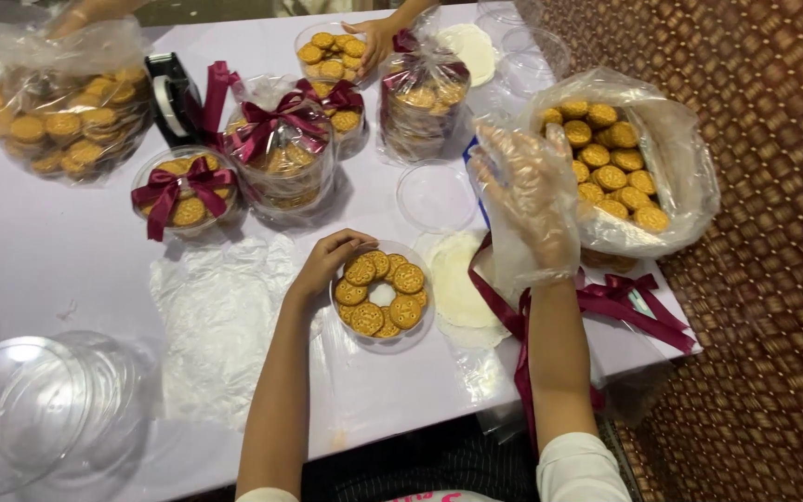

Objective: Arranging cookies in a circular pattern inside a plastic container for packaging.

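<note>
My left hand (332, 257) is bare and rests on the rim of a round clear container (383, 296) filled with a ring of golden round cookies. My right hand (530, 191) wears a clear plastic glove and hovers with fingers spread, holding nothing, right beside a big plastic bag of cookies (620, 167) at the table's right edge. Dark red ribbons (629, 302) lie under my right forearm.
Packed containers tied with maroon bows (281, 139) (183, 186) stand in the middle. Another cookie bag (58, 107) sits far left, with a tape dispenser (169, 98) beside it. Another person's hand (374, 42) reaches into a container at the back. Empty clear lids (44, 409) lie front left.
</note>
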